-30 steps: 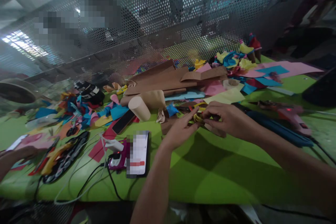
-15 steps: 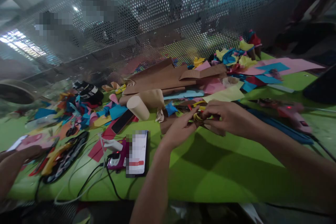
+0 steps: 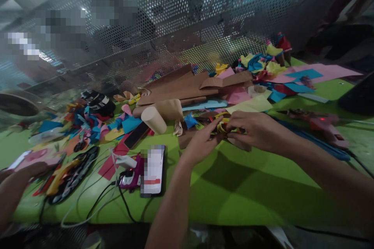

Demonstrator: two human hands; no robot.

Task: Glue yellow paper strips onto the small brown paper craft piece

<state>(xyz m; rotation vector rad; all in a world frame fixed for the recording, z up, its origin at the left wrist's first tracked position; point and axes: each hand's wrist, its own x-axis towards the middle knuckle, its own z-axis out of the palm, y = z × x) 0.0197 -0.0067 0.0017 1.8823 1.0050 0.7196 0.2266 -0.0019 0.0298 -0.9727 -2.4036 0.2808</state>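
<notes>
My left hand [image 3: 201, 146] and my right hand [image 3: 253, 129] meet over the near side of the green table, fingertips almost together. Pinched between them is a small yellow looped strip [image 3: 221, 127]; its exact kind is too small to make out. Both hands are closed on it. Below my right fingers a piece of brown paper [image 3: 241, 144] shows in part, and whether I grip it cannot be told. Left of my left hand lie a crumpled blue paper piece [image 3: 190, 120] and a brown paper sheet [image 3: 187, 139].
A pink glue gun [image 3: 329, 126] with a red light lies to the right. Left are a cardboard tube [image 3: 154, 120], a phone [image 3: 153, 169], a purple power strip [image 3: 131, 175] with cables, and another person's hand [image 3: 35, 169]. Brown paper [image 3: 172, 87] and coloured scraps line the back.
My hands stay nearly in place, with only small finger movements around the yellow strip. Little else has shifted on the table.
</notes>
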